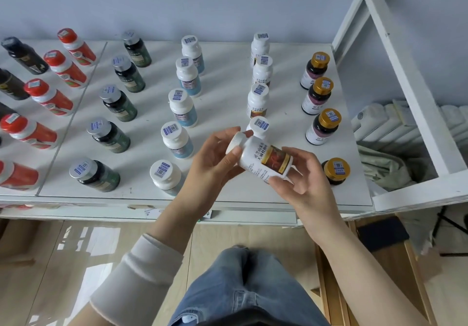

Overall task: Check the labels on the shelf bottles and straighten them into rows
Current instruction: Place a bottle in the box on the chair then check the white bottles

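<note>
- Denim-clad knees [243,287] fill the 6 o'clock edge of the view, with a pale sleeve [136,282] at 7 o'clock over a wooden floor [38,249].
- Around the cap end of a white bottle [263,159] the left hand [212,161] grips, thumb pressed on the neck just below the cap and fingers curled round the cap's far side.
- Its base end sits in the right hand [301,176], thumb on the label's lower edge and fingers curled underneath.
- That bottle is held in the air above the front part of the white shelf [222,92]. It lies nearly on its side, cap toward 10 o'clock, red-and-gold label facing up.
- At 12 o'clock from it stands a row of four white-capped bottles [258,100], the nearest partly hidden behind the held cap.
- Gold-capped bottles [321,125] run from 1 to 2 o'clock, and one more stands at 3 o'clock, just beside the right hand.
- Toward 9 and 10 o'clock stand rows of blue-labelled bottles [182,107], silver-capped green bottles [119,102] and red bottles [48,97], each cap bearing a blue sticker.
</note>
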`<state>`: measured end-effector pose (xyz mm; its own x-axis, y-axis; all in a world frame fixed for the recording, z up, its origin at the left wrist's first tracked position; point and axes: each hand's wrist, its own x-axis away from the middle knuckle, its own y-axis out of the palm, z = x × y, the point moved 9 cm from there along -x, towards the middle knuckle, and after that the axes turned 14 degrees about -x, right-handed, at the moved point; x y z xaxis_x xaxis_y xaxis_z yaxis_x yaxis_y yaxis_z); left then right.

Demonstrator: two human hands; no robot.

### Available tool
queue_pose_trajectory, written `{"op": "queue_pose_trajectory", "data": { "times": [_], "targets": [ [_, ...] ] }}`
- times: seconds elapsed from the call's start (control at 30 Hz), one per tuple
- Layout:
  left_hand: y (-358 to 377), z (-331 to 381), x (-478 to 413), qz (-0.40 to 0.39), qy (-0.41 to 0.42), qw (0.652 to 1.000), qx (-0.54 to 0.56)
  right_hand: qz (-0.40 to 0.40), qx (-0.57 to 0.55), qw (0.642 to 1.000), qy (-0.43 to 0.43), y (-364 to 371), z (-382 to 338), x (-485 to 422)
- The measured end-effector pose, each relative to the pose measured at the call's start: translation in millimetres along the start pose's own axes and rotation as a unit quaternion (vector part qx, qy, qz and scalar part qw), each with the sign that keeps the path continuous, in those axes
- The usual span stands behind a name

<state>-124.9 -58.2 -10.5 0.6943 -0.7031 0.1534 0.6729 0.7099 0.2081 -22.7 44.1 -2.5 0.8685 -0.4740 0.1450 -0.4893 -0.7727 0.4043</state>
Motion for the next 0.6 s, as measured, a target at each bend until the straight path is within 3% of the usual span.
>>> {"op": "queue_pose_trajectory", "data": {
  "times": [0.07, 0.13, 0.2, 0.33, 0.47, 0.6],
  "targets": [
    [5.0, -14.7, -1.5, -0.006, -0.059, 0.996, 0.062, 0.055, 0.104, 0.99, -0.083, 2.3, -15.1, 1.9],
    [9.8, -25.4, -2.3, -0.017, -0.115, 0.99, 0.082, 0.087, 0.237, 0.95, -0.183, 12.3, -31.7, 5.5],
    [9.8, -26.7, -6.1, -0.023, -0.126, 0.989, 0.073, 0.086, 0.317, 0.916, -0.228, 18.7, -33.9, 7.8],
    [5.8, -11.1, -17.4, -0.021, -0.082, 0.996, -0.01, 0.07, 0.391, 0.888, -0.233, 16.2, -17.3, 11.2],
    [5.0, 2.5, -24.0, -0.008, -0.028, 0.993, -0.116, 0.092, 0.421, 0.883, -0.186, 7.5, -6.1, 7.1],
    [7.2, 5.6, -23.0, -0.022, 0.043, 0.957, -0.285, 0.048, 0.485, 0.861, -0.145, -3.1, -3.3, 1.0]
  ]
}}
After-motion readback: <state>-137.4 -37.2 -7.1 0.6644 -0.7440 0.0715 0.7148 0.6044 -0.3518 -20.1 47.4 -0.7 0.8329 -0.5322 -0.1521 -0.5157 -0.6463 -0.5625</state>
